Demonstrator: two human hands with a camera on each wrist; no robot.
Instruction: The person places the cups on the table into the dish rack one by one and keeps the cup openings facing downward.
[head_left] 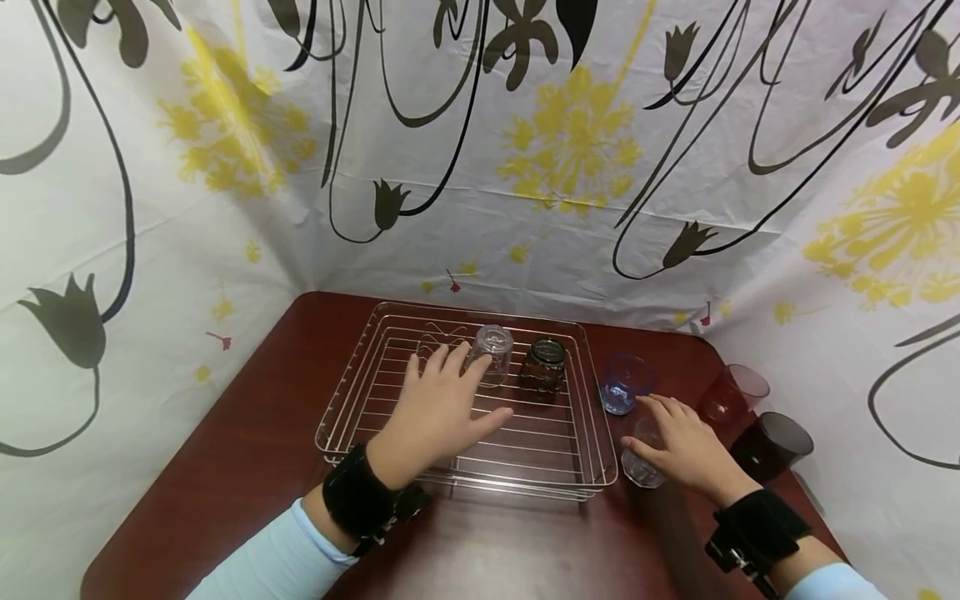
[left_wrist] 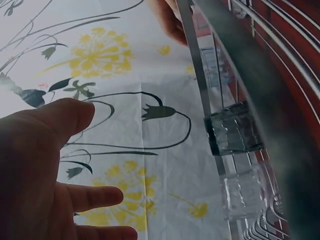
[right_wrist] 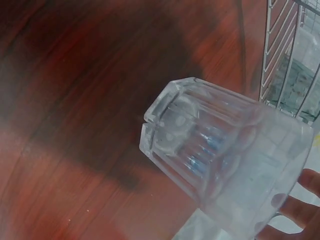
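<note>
My left hand (head_left: 438,408) hovers over the wire rack (head_left: 517,462), palm down, fingers spread and holding nothing. Just past its fingertips, an upturned clear glass (head_left: 495,342) stands on the rack beside an upturned dark glass (head_left: 543,367). My right hand (head_left: 686,442) is over another clear glass (head_left: 642,467) to the right of the rack. Its thumb is at the near left side of that glass, its other fingers loosely extended. In the right wrist view this faceted clear glass (right_wrist: 225,125) stands upright on the table, with fingertips (right_wrist: 295,210) right at its rim.
A blue glass (head_left: 621,396) stands by the rack's right edge. Beyond my right hand are a red glass (head_left: 731,396) and a black glass (head_left: 772,446). A flower-printed curtain (head_left: 450,158) surrounds the dark red table (head_left: 232,467).
</note>
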